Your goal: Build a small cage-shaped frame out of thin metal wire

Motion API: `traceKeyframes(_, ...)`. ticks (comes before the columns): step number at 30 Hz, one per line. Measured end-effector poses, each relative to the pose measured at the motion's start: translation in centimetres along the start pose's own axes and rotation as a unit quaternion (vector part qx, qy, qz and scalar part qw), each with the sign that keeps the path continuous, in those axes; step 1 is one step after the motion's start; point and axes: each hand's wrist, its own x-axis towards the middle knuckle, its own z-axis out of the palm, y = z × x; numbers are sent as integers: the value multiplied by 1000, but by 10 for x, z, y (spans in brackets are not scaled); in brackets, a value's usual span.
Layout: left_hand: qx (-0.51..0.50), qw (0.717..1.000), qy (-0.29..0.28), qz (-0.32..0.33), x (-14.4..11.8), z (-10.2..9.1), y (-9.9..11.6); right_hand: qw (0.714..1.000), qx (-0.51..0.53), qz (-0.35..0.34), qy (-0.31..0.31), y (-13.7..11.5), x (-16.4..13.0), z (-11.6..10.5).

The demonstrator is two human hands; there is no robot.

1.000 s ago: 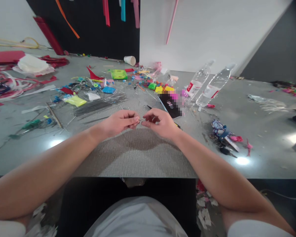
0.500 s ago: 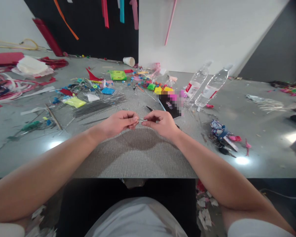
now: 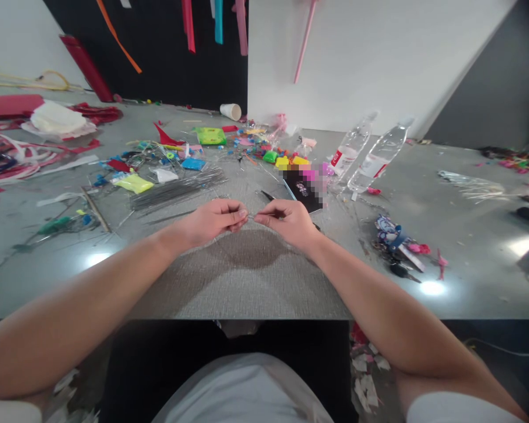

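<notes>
Pinching from opposite sides, the bare left hand (image 3: 220,218) and the bare right hand (image 3: 286,220) meet over the grey surface (image 3: 255,294), about midway along its near edge and a little back from it. Between their fingertips runs a thin, pale, wire-like strand (image 3: 251,217); the left grip is closed on one part of it, and the right grip, thumb against forefinger, appears closed on the other. Only a short length shows, so its ends and exact shape cannot be told.

That slightness is the chief risk: a fingertip could slide off, and uneven pulling could kink the strand or spring it loose. If dropped, it could be hard to pick out, since a bundle of thin, straight, dark grey wires (image 3: 178,189) lies just beyond the left hand, toward the far left corner. A slender, black, pointed tool (image 3: 268,195), partly hidden behind the right hand, could be knocked or could prick the knuckles if that hand shifts toward the far edge. The flat, black, rectangular item with pale print (image 3: 300,189) beside it could be nudged too.
</notes>
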Motion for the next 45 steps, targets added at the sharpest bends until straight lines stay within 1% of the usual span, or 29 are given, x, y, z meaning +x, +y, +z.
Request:
traceKeyframes(4, 27, 1000, -1, -1, 0, 0, 0, 999, -2, 27, -32, -2, -1, 1)
traceKeyframes(8, 45, 999, 5, 0, -1, 0, 1, 998, -28, 25, -59, -7, -1, 3)
traceKeyframes(13, 108, 994, 1, -13, -3, 0, 5, 996, -37, 28, -71, -9, -1, 3)
traceKeyframes(22, 149, 989, -6, -9, -4, 0, 8, 997, 6, 50, -65, -8, -2, 4)
traceKeyframes(28, 154, 988, -3, -11, -4, 0, 8, 991, 78, 84, -67, -6, -2, 7)
traceKeyframes(36, 171, 985, 3, -17, -2, -1, 5, 982, 144, 93, -79, -2, -1, 7)
traceKeyframes(41, 189, 982, -2, -28, 0, -4, -2, 984, 126, 100, -82, -2, -2, 7)
traceKeyframes(43, 217, 976, -1, -29, 0, -4, -4, 985, 108, 99, -87, -1, -2, 7)
traceKeyframes(45, 265, 964, -3, -27, 0, -3, -4, 990, 65, 81, -98, 0, -2, 7)
